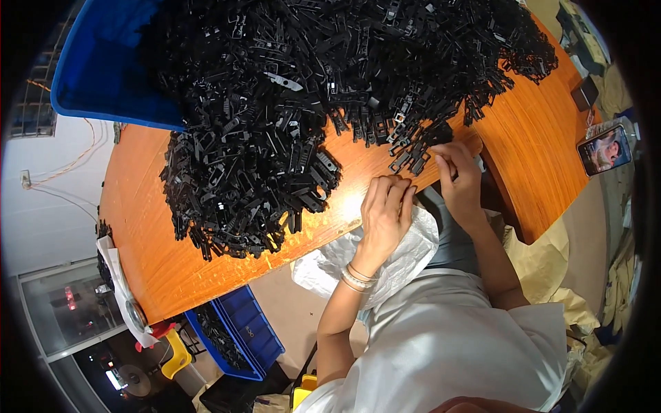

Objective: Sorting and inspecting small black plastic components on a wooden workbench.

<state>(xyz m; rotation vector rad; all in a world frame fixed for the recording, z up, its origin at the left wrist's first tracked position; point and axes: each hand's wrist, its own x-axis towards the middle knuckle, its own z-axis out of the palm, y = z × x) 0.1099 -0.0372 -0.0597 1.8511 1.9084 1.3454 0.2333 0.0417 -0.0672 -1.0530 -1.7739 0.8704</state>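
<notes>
A large heap of small black plastic parts [275,89] covers much of the wooden table [385,155]. At the table's near edge, my left hand [387,210], with bracelets on its wrist, has its fingers curled and pressed together; whatever they hold is hidden. Close by on its right, my right hand [460,180] is closed with thumb and forefinger near each other, beside a loose cluster of black parts [411,160]. Anything in that pinch is too small to make out. A whitish plastic bag [330,265] hangs beneath my left hand, below the table edge.
A blue bin [117,82] stands tipped at the heap's far left. Another blue bin [251,330] with black parts sits below the table at the left. To the right, a phone [604,150] with a lit screen rests past the table edge, and yellowish sacks [544,258] lie lower down.
</notes>
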